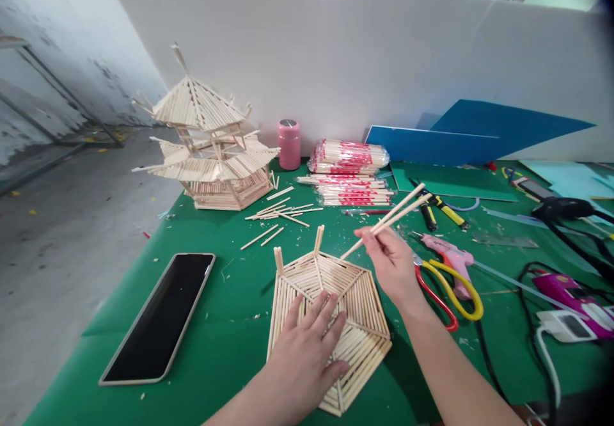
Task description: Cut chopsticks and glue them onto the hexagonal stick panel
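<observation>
Grip of the right hand (pixel 391 265) is closed on two slim chopsticks of pale wood (pixel 403 205), slanting; the lower end of one comes near the far edge of a six-sided flat panel made of pale wooden sticks (pixel 367 298), and whether it touches I cannot tell. The left hand (pixel 309 343) has its fingers spread and lies flat upon this panel, grasping nothing. Two short stick posts (pixel 318 240) stand at the panel's far-left corners. The panel rests on the green-covered bench (pixel 240 362). To its right are scissors with yellow and red handles (pixel 474 298) and a pink glue gun (pixel 451 253); to its left, a black-screened phone (pixel 160 317). Farther back stands a two-roofed wooden-stick pavilion (pixel 206 167), beside a pink flask (pixel 289 148).
</observation>
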### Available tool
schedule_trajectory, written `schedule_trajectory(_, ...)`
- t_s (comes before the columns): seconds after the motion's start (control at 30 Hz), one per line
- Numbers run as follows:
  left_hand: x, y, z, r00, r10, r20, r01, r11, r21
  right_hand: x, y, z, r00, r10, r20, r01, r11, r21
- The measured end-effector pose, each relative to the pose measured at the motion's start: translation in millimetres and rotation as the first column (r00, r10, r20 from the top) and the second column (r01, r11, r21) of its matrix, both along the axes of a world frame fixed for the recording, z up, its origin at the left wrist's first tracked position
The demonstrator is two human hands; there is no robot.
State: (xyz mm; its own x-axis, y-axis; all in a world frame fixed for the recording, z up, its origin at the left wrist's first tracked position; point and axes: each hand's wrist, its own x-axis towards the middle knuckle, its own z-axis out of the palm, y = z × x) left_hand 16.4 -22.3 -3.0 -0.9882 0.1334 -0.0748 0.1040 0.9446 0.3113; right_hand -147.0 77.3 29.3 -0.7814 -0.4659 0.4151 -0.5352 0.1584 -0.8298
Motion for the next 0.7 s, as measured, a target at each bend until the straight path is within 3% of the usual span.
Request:
schedule_trajectory(0.23, 2, -5, -1.5, 0.995, -0.003, -0.096, 0.008, 0.999, 0.050, 0, -25, -6.0, 0.994, 0.103, -0.037, -0.100, 0.992, 0.081)
schedule_trajectory(0.33, 2, -9, 0.4, 0.976, 0.096, -0.195, -0.064, 0.984, 0.164, 1, -29, -10.9, 0.988, 0.152, -0.036, -0.148, 0.984, 0.101)
schedule_trajectory(0.47, -9, -16, 7.7, 0.917, 0.329, -0.225, -0.204, 0.873, 0.442, 1, -27, -15.6, 0.982, 0.186, -0.023, -0.183, 0.976, 0.118)
schedule_trajectory(0.6, -25, -19, 14.1, 0.888, 0.441, -0.133, -0.270, 0.733, 0.624, 0, -22, -18.5, 0.978, 0.210, -0.004, -0.207, 0.967, 0.148)
schedule_trajectory(0.7, -26, -17, 14.8, 0.876, 0.454, -0.163, -0.259, 0.729, 0.633, -3, -20, -19.7, 0.974, 0.227, 0.007, -0.225, 0.960, 0.167)
